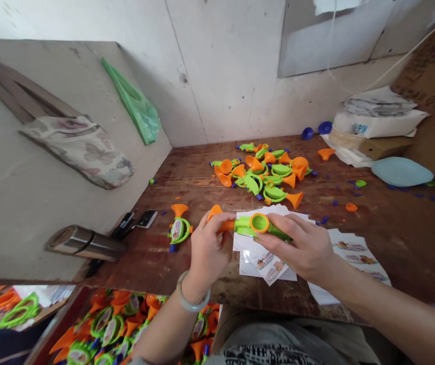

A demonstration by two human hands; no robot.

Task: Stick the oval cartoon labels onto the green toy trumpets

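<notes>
The toy trumpet [253,225] was lime green with an orange bell and an orange ring on its round body. The pile of trumpets [266,175] behind it showed the same green and orange, with small blue ends. The finished trumpet [179,225] carried a pictured sticker. The worktop [392,233] was dark reddish brown and scuffed. The sticker sheets [350,253] were white with small coloured pictures. The bracelet [190,299] was pale grey-green. The plastic bag [136,104] was translucent green, and the cloth bag [84,149] cream with a butterfly pattern. The flask [84,243] was silver metal.
</notes>
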